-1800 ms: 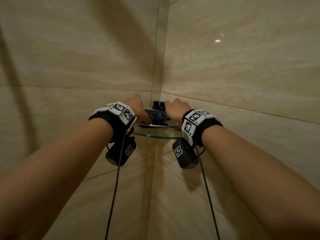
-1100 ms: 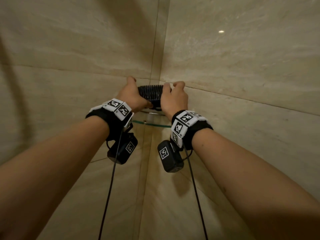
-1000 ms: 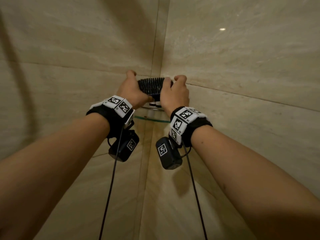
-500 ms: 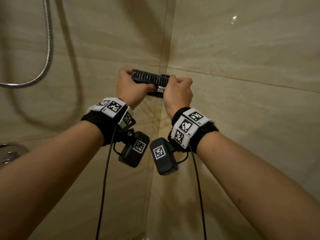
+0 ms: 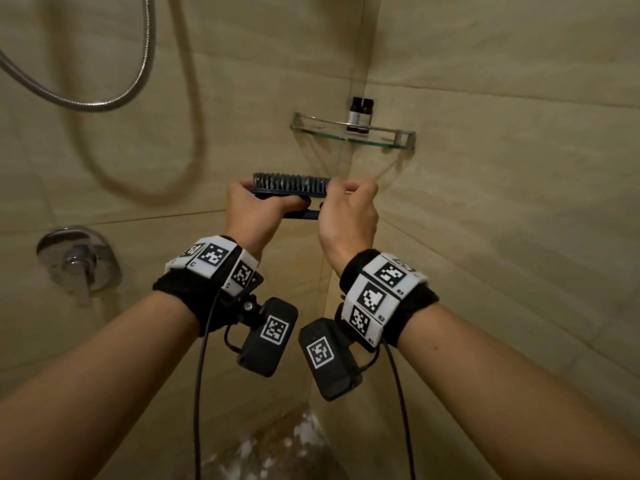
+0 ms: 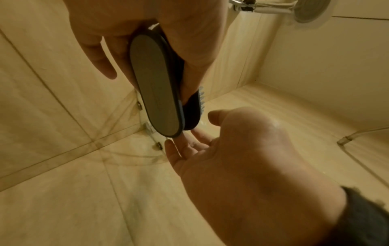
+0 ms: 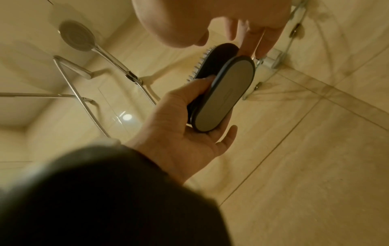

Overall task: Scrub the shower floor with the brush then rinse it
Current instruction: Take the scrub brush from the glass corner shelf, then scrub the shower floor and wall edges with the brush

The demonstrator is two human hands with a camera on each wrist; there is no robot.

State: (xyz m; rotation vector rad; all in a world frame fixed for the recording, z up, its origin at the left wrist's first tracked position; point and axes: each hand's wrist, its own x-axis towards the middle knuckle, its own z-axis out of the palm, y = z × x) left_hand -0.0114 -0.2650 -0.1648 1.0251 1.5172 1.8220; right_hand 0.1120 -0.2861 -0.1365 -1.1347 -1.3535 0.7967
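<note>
One dark oval brush, grey-backed, bristles up, is gripped by the left hand. The right hand rests relaxed fingers against its right end.

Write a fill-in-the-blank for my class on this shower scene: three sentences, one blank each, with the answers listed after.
The left hand grips the brush with its bristles facing ___.
The small dark bottles stand on a ___ corner shelf.
In the head view, the shower hose hangs to the ___ of the brush.
Answers: up; glass; left.
</note>
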